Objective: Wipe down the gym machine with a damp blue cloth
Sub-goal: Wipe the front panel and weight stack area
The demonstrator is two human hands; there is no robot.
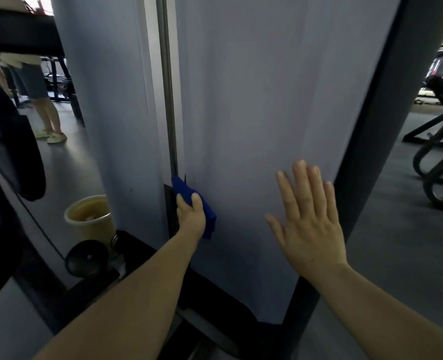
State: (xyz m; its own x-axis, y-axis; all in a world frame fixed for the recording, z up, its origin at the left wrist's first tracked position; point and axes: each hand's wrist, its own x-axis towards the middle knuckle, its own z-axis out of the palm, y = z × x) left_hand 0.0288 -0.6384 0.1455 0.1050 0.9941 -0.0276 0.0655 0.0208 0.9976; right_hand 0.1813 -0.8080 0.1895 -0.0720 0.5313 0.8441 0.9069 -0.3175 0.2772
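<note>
The gym machine's tall pale grey panel (262, 105) fills the middle of the head view, framed by dark uprights. My left hand (190, 216) grips a folded blue cloth (189, 196) and presses it against the panel's lower left edge, beside a narrow vertical metal strip (167, 81). My right hand (308, 216) lies flat on the panel's lower right part, fingers spread and pointing up, holding nothing.
A tan bucket (90, 219) stands on the floor at the left, next to a black round weight or roller (86, 257). A person's legs (46, 110) are seen further back left. More gym equipment (438, 157) stands at the right on the grey floor.
</note>
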